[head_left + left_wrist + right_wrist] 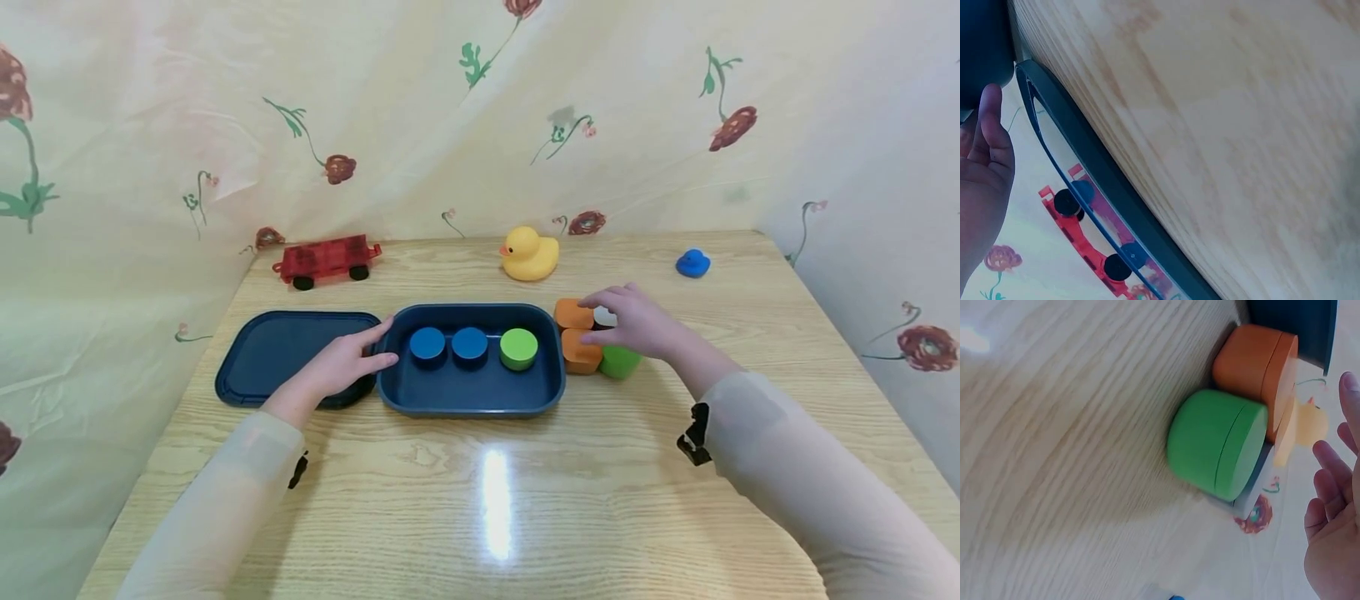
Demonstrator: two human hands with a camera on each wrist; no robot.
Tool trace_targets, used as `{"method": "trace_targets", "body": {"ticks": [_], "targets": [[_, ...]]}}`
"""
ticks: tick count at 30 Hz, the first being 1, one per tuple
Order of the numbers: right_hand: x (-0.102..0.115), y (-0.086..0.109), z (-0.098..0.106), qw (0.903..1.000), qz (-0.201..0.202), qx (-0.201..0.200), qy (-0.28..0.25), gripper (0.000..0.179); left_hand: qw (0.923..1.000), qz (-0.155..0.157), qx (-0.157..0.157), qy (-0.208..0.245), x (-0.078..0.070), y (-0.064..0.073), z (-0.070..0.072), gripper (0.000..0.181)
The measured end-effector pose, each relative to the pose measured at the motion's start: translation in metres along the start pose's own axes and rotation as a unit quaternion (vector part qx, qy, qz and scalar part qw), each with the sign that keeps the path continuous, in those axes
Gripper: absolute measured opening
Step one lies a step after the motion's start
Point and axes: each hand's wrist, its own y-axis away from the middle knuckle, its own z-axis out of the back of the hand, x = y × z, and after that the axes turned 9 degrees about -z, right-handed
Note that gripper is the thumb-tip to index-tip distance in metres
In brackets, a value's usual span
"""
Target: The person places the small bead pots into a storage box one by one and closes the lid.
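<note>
My left hand grips the left end of a dark blue tub, its thumb over the rim; in the left wrist view its fingers lie against the outer wall. Inside the tub stand two blue round pots and a light green round pot. To the right of the tub are two orange rounded boxes, a green rounded box with a lid seam, and a white-topped dark one, partly hidden. Over this group hovers my right hand, thumb and fingers spread, apart from the boxes in the right wrist view.
A dark blue lid lies left of the tub, under my left forearm. Along the back stand a red toy wagon, a yellow rubber duck and a small blue duck. Flowered cloth rises behind the wooden table.
</note>
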Motion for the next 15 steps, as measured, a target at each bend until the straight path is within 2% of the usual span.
{"method": "trace_targets", "body": {"ticks": [9,15], "targets": [[-0.019,0.015,0.003,0.9992,-0.027,0.008,-0.030,0.059,1.0000,0.000,0.001,-0.001,0.001,0.001,-0.001,0.081],[-0.035,0.026,-0.001,0.9989,-0.029,0.008,-0.037,0.063,1.0000,0.000,0.003,-0.002,0.001,0.000,0.000,0.081]]}}
